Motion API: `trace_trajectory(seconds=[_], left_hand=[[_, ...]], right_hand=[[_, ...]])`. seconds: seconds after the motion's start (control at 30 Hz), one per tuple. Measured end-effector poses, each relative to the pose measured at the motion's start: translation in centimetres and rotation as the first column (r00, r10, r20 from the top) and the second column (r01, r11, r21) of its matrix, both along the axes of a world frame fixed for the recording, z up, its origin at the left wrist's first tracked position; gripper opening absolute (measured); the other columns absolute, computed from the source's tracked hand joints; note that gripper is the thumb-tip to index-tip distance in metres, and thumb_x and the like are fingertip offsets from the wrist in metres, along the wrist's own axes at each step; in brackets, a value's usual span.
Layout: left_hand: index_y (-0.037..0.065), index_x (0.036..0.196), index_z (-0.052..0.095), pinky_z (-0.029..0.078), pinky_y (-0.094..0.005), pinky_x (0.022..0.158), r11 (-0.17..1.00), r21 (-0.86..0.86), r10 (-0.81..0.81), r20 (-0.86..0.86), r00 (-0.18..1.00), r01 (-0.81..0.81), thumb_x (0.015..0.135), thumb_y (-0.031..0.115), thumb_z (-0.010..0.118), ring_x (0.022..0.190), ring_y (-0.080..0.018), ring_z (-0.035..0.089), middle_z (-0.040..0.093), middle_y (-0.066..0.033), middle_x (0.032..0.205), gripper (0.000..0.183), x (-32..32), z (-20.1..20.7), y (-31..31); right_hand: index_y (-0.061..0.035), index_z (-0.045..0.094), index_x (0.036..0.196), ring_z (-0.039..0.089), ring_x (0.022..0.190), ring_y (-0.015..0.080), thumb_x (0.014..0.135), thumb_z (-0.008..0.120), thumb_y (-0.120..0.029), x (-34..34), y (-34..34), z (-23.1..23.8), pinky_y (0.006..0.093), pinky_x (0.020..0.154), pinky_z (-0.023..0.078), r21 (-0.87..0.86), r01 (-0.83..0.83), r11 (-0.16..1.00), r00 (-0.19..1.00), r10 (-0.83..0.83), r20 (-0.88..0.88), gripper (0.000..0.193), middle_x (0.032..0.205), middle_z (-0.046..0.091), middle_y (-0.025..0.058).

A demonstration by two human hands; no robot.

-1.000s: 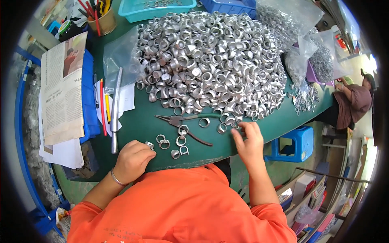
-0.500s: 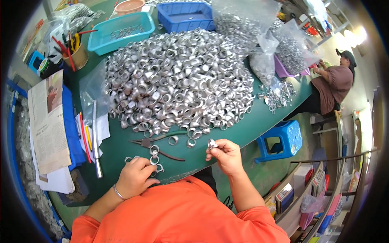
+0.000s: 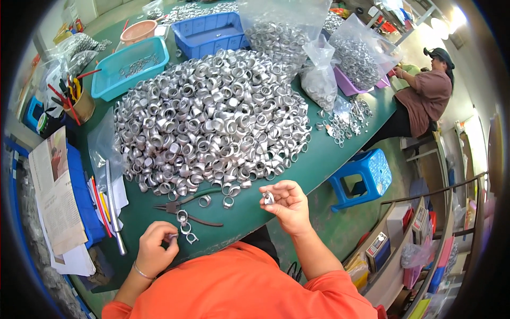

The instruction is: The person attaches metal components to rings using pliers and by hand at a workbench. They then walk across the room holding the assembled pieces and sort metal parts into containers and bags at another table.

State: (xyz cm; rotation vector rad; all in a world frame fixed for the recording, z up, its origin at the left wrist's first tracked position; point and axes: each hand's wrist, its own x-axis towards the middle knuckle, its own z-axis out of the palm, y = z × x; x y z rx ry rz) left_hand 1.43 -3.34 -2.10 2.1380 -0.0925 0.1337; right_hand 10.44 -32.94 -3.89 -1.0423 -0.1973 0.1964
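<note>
In my right hand (image 3: 291,210) a silver metal ring (image 3: 268,198) is held between thumb and fingers, raised over the near edge of the table. My left hand (image 3: 155,249) is closed at the near left, its thumb and fingertips pinched together; a small greyish bit shows there, too unclear to name. Between my hands several loose rings (image 3: 185,228) lie in a short row. Pliers (image 3: 171,207) with one green and one dark handle rest just behind them. Beyond spreads a large heap of silver rings (image 3: 212,122).
Blue (image 3: 210,50) and turquoise bins (image 3: 101,87) stand behind the heap. Clear bags of rings (image 3: 319,80) sit at the back right. Pens, a metal rod (image 3: 116,212) and newspaper (image 3: 56,196) lie left. A blue stool (image 3: 366,175) stands right; a co-worker (image 3: 427,95) is farther off.
My left hand has drawn back from the small rings, its fingers now pinched together. My right hand still holds its ring, with the fingers turned more upward. The view has shifted slightly.
</note>
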Motion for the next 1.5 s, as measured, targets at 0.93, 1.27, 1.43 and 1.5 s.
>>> trace_trajectory(seconds=[0.93, 1.27, 1.43, 1.5], left_hand=[[-0.002, 0.095, 0.057, 0.049, -0.0245, 0.058, 0.656, -0.683, 0.050, -0.384, 0.922, -0.321, 0.085, -0.002, 0.052, 0.063, -0.0141, 0.058, 0.061, -0.0089, 0.079, 0.012, 3.8, 1.8, -2.8], [0.000, 0.100, 0.055, 0.047, -0.0221, 0.059, 0.583, -0.684, 0.192, -0.408, 0.892, -0.439, 0.086, -0.001, 0.051, 0.065, -0.0123, 0.056, 0.059, -0.0059, 0.082, 0.015, 2.3, 3.3, -3.2], [-0.009, 0.096, 0.056, 0.053, -0.0313, 0.064, 0.546, -0.713, 0.196, -0.401, 0.895, -0.440, 0.079, -0.004, 0.055, 0.068, -0.0213, 0.063, 0.062, -0.0157, 0.084, 0.019, 3.1, 2.3, -3.0], [-0.010, 0.104, 0.053, 0.053, -0.0336, 0.071, 0.440, -0.763, 0.191, -0.435, 0.880, -0.473, 0.080, -0.002, 0.055, 0.075, -0.0247, 0.064, 0.061, -0.0183, 0.093, 0.025, 3.7, 2.1, -3.3]], right_hand=[[0.0022, 0.059, 0.092, 0.056, 0.053, 0.0153, 0.072, 0.059, 0.002, 30.1, -18.9, 22.9, 0.0250, 0.046, 0.046, -0.498, 0.700, 0.512, 0.712, -0.548, 0.438, 0.021, 0.071, 0.062, 0.0099], [0.0104, 0.035, 0.118, 0.060, 0.095, 0.0363, 0.088, 0.028, -0.001, 37.9, -22.8, 25.8, 0.0373, 0.075, 0.056, -0.148, 0.827, 0.542, 0.561, -0.812, 0.162, 0.033, 0.114, 0.050, 0.0285], [0.0004, 0.042, 0.122, 0.062, 0.077, 0.0231, 0.087, 0.042, -0.004, 37.9, -25.9, 20.9, 0.0325, 0.058, 0.051, -0.237, 0.844, 0.482, 0.536, -0.773, 0.339, 0.035, 0.100, 0.060, 0.0196], [0.0011, 0.051, 0.115, 0.058, 0.070, 0.0137, 0.084, 0.051, -0.005, 33.5, -17.8, 20.1, 0.0252, 0.056, 0.047, -0.324, 0.778, 0.539, 0.628, -0.645, 0.436, 0.032, 0.098, 0.061, 0.0129]])
